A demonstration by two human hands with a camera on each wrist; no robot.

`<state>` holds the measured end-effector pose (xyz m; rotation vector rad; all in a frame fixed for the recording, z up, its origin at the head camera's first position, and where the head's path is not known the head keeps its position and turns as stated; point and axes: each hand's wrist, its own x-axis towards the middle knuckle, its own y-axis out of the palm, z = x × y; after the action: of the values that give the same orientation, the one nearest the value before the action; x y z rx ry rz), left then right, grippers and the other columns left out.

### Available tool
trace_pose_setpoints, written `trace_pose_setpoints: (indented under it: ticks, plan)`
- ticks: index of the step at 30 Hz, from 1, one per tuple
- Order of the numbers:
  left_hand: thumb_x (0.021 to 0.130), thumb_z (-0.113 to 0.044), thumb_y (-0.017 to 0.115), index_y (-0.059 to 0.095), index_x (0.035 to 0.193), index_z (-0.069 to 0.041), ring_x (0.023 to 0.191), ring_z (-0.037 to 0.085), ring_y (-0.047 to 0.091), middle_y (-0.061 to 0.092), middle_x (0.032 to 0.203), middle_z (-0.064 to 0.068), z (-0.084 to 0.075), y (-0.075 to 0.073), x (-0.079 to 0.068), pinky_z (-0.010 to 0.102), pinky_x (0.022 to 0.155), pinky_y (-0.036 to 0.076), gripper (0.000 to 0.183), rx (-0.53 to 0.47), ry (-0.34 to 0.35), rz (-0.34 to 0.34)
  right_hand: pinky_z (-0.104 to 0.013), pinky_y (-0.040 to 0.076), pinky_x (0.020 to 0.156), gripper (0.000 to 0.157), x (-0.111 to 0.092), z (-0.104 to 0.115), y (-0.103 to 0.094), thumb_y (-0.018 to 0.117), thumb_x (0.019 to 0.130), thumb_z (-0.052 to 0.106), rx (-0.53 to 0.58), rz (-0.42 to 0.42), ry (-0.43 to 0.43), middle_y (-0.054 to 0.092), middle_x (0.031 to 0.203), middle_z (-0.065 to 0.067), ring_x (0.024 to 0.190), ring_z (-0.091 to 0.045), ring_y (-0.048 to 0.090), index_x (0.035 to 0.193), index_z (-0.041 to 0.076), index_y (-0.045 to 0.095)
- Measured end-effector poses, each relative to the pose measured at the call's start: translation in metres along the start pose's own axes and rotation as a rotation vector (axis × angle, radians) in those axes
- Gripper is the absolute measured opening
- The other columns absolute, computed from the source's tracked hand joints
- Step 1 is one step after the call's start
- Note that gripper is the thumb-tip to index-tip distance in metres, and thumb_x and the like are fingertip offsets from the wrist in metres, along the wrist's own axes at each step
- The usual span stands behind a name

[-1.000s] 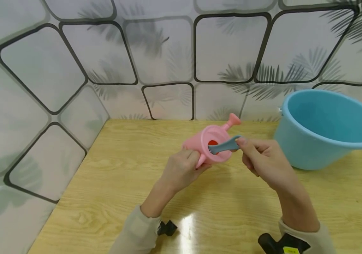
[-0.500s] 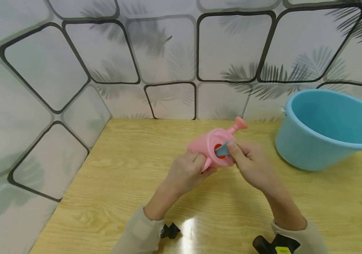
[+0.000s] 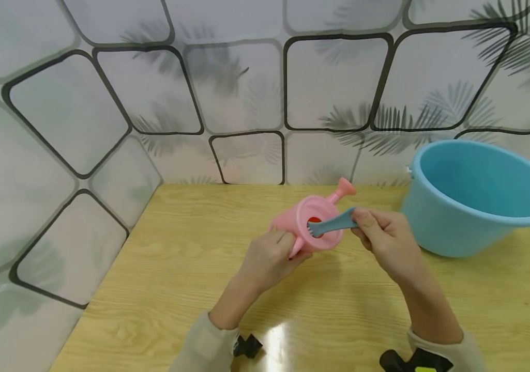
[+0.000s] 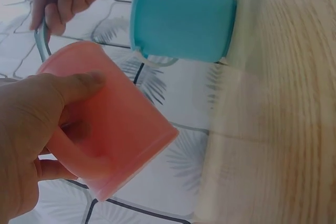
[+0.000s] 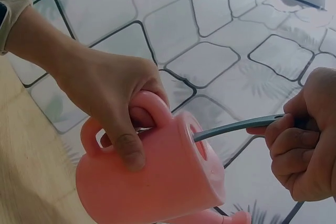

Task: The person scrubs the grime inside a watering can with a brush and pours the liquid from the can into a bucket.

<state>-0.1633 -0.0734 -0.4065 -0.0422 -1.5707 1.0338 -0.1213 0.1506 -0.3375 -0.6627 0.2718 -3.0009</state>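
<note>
A pink toy watering can (image 3: pixel 285 219) is held tilted above the table, its open top turned toward the head camera. My left hand (image 3: pixel 267 261) grips it by the handle, with the thumb lying along the wall in the right wrist view. Between the thumb and fingers of my right hand (image 3: pixel 391 245) is the end of a blue-grey fork (image 3: pixel 337 222). Its tines are at the can's mouth, in front of something red (image 3: pixel 314 220) inside. Whether the tines touch the red thing, I cannot tell. The fork's grip end is hidden in the right hand.
A large light-blue bucket (image 3: pixel 460 227) stands on the wooden table (image 3: pixel 153 268) at the right, close to the right hand. Behind the table and on its left rises a wall (image 3: pixel 241 88) with a stone-and-leaf pattern.
Half a second ago my right hand was at the can with the fork deep in its mouth. It has since drawn back rightward, and the tines show again. The left hand keeps its grip.
</note>
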Motion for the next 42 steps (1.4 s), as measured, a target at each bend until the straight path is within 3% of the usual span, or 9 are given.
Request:
trace_pose_setpoints:
  ticks: [6, 14, 22, 26, 31, 36, 42]
  plan:
    - [0.07, -0.032, 0.091, 0.044, 0.068, -0.013, 0.054, 0.005, 0.031, 0.037, 0.06, -0.005, -0.001, 0.002, 0.0, 0.013, 0.049, 0.025, 0.051, 0.008, 0.011, 0.015, -0.035, 0.014, 0.039, 0.036, 0.0, -0.003, -0.004, 0.046, 0.105, 0.007, 0.071, -0.009, 0.026, 0.038, 0.053, -0.004, 0.045, -0.018, 0.024, 0.071, 0.005, 0.059]
    - [0.07, -0.031, 0.092, 0.046, 0.069, -0.012, 0.054, 0.006, 0.033, 0.04, 0.061, -0.004, 0.003, 0.001, 0.003, 0.014, 0.049, 0.027, 0.05, 0.025, -0.004, 0.041, -0.035, 0.012, 0.04, 0.036, 0.003, -0.004, 0.01, 0.047, 0.105, 0.011, 0.089, -0.016, 0.045, 0.034, 0.053, -0.003, 0.045, -0.018, 0.022, 0.071, 0.003, 0.057]
    - [0.071, -0.03, 0.091, 0.046, 0.068, -0.012, 0.053, 0.006, 0.035, 0.041, 0.06, -0.004, -0.001, -0.002, 0.0, 0.015, 0.047, 0.032, 0.048, 0.025, -0.001, -0.001, -0.033, 0.013, 0.04, 0.039, -0.001, -0.004, 0.032, 0.048, 0.106, 0.016, 0.095, 0.026, 0.168, 0.031, 0.053, 0.002, 0.045, -0.012, 0.022, 0.076, -0.008, 0.055]
    - [0.073, -0.029, 0.09, 0.047, 0.07, -0.011, 0.055, 0.008, 0.037, 0.043, 0.062, -0.003, -0.001, -0.005, 0.003, 0.017, 0.048, 0.035, 0.047, 0.051, -0.009, -0.004, -0.032, 0.011, 0.041, 0.039, 0.001, -0.002, 0.033, 0.047, 0.106, 0.017, 0.141, 0.032, 0.198, 0.032, 0.051, 0.003, 0.045, -0.011, 0.021, 0.076, -0.007, 0.055]
    - [0.073, -0.03, 0.089, 0.047, 0.07, -0.011, 0.054, 0.008, 0.036, 0.041, 0.062, -0.003, 0.0, -0.003, 0.0, 0.016, 0.049, 0.032, 0.047, 0.074, -0.012, 0.021, -0.032, 0.009, 0.043, 0.038, 0.0, -0.002, 0.023, 0.046, 0.106, 0.021, 0.277, 0.021, 0.258, 0.042, 0.057, 0.003, 0.045, -0.015, 0.019, 0.077, 0.0, 0.059]
    - [0.072, -0.031, 0.09, 0.048, 0.07, -0.011, 0.053, 0.008, 0.037, 0.043, 0.061, -0.003, 0.005, 0.001, -0.005, 0.017, 0.047, 0.034, 0.046, 0.063, -0.047, 0.015, -0.034, 0.008, 0.045, 0.038, -0.002, 0.002, 0.016, 0.047, 0.106, 0.024, 0.351, 0.014, 0.234, 0.049, 0.063, 0.001, 0.046, -0.018, 0.018, 0.08, 0.002, 0.063]
    - [0.07, -0.032, 0.091, 0.048, 0.07, -0.011, 0.052, 0.007, 0.039, 0.043, 0.06, -0.003, 0.0, 0.005, -0.005, 0.017, 0.047, 0.036, 0.047, 0.081, -0.034, -0.032, -0.033, 0.008, 0.043, 0.038, -0.004, 0.002, 0.027, 0.047, 0.106, 0.02, 0.369, -0.021, 0.206, 0.047, 0.062, 0.0, 0.045, -0.019, 0.017, 0.077, -0.002, 0.059]
